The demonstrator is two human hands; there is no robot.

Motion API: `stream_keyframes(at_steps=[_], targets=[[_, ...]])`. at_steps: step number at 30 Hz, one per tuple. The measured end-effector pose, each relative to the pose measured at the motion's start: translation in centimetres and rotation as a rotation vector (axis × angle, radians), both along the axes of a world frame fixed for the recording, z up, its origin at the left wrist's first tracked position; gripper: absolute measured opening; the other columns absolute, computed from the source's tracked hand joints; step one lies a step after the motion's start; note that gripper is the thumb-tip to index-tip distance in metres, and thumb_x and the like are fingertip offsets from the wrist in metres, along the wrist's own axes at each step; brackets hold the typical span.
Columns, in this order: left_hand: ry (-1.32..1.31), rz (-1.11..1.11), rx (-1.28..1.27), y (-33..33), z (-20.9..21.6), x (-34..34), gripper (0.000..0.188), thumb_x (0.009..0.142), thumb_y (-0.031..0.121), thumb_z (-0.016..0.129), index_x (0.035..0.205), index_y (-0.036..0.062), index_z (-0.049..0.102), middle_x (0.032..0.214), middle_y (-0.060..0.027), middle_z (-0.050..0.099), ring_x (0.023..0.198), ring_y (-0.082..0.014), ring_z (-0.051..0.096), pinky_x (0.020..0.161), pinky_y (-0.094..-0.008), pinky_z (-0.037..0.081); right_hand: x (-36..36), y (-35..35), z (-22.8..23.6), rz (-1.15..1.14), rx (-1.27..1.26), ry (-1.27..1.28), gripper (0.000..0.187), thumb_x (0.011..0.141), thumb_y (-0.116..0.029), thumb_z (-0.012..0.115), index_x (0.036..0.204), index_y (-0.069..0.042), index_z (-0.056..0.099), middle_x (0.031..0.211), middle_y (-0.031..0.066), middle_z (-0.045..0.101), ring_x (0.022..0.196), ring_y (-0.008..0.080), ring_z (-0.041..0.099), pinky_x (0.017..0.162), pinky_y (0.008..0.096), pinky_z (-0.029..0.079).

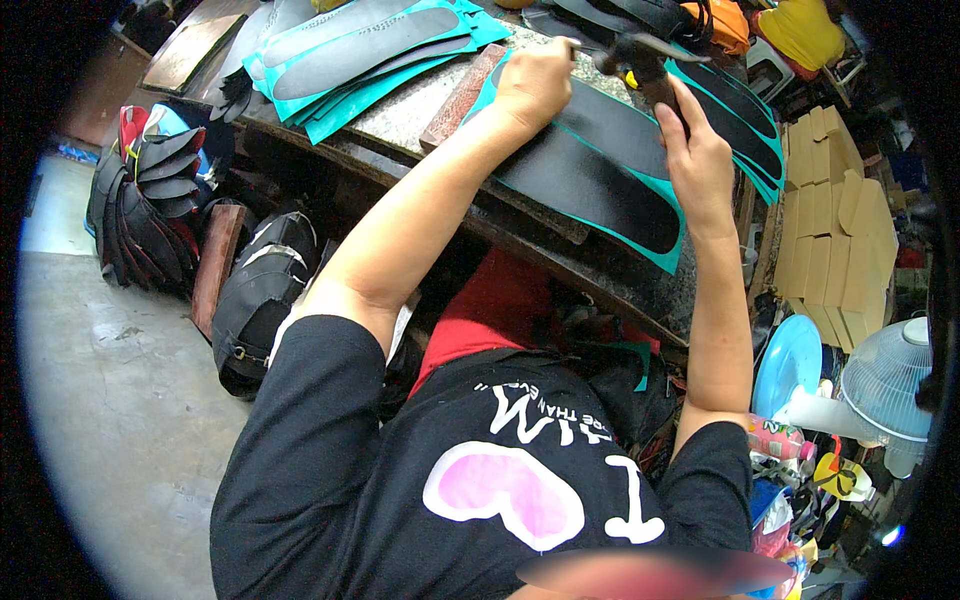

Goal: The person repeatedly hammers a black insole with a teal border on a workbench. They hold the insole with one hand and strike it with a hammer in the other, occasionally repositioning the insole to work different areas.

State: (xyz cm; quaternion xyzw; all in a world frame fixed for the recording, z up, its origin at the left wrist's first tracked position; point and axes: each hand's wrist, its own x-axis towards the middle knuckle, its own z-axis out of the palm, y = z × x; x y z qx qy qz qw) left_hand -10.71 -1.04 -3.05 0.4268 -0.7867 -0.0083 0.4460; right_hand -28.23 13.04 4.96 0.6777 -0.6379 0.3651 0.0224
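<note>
Hammer (648, 68), upper right: right hand (700, 160) clamped on handle, likely leaving head free. Left hand (537, 85), upper centre, is closed around a mostly hidden rod (574, 43). Black-and-green sheet (600, 190) below lies flat, likely for support.

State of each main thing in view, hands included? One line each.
Hammer: gripped by its handle
Right hand: closed around the hammer
Left hand: closed, grip contents unclear
Teal-edged black sheet: lying flat on the table
Left sheet stack: overlapping, edges uneven
Cardboard boxes: piled up
</note>
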Motion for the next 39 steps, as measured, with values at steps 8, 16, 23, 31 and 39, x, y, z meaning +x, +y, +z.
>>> stream_keyframes(at_steps=[8, 16, 23, 31, 39], targets=[[0.63, -0.243, 0.537, -1.7, -0.8, 1.0, 0.017, 0.088, 0.015, 0.068, 0.089, -0.002, 0.067, 0.079, -0.0141, 0.072, 0.067, -0.0211, 0.072, 0.065, -0.0322, 0.057, -2.8, 0.9, -0.2, -0.045, 0.038, -0.078, 0.042, 0.096, -0.043, 0.058, 0.133, -0.023, 0.06, 0.098, 0.0174, 0.071, 0.085, 0.0346, 0.07, 0.074, 0.0386, 0.054], [-0.003, -0.058, 0.01, 0.6, 0.7, -0.8, 0.02, 0.087, 0.019, 0.067, 0.097, 0.003, 0.063, 0.083, -0.0207, 0.068, 0.08, -0.0391, 0.067, 0.073, -0.046, 0.054, 0.4, 1.5, 3.5, 0.22, -0.345, -0.257, 0.038, 0.097, -0.025, 0.062, 0.133, -0.014, 0.06, 0.097, 0.0114, 0.068, 0.082, 0.018, 0.065, 0.069, 0.0306, 0.051], [0.656, -0.116, 0.521, -0.7, -0.5, -0.4, 0.017, 0.088, 0.013, 0.065, 0.096, -0.0013, 0.066, 0.081, -0.0159, 0.072, 0.07, -0.0246, 0.072, 0.067, -0.0348, 0.057, -2.5, 0.6, -1.0, -0.059, 0.04, -0.076, 0.042, 0.097, -0.041, 0.058, 0.131, -0.018, 0.06, 0.103, 0.0196, 0.07, 0.092, 0.0371, 0.068, 0.077, 0.0405, 0.054], [0.27, -0.16, 0.213, -0.5, -0.3, -0.3, 0.017, 0.086, 0.017, 0.067, 0.091, 0.0004, 0.065, 0.082, -0.0187, 0.07, 0.075, -0.0329, 0.07, 0.072, -0.04, 0.055, -1.8, 3.0, 3.8, 0.051, -0.203, -0.201, 0.037, 0.098, -0.025, 0.063, 0.133, -0.015, 0.062, 0.079, 0.0008, 0.067, 0.062, 0.0037, 0.055, 0.056, 0.0226, 0.048], [0.159, 0.006, 0.046, 0.0, -0.3, -1.9, 0.012, 0.087, 0.014, 0.064, 0.093, 0.003, 0.064, 0.078, -0.0204, 0.068, 0.075, -0.0381, 0.068, 0.072, -0.0444, 0.054, -2.4, 1.5, -0.8, -0.093, 0.025, -0.027, 0.042, 0.096, -0.043, 0.059, 0.131, -0.02, 0.061, 0.098, 0.0201, 0.07, 0.087, 0.0382, 0.068, 0.073, 0.0418, 0.054]])
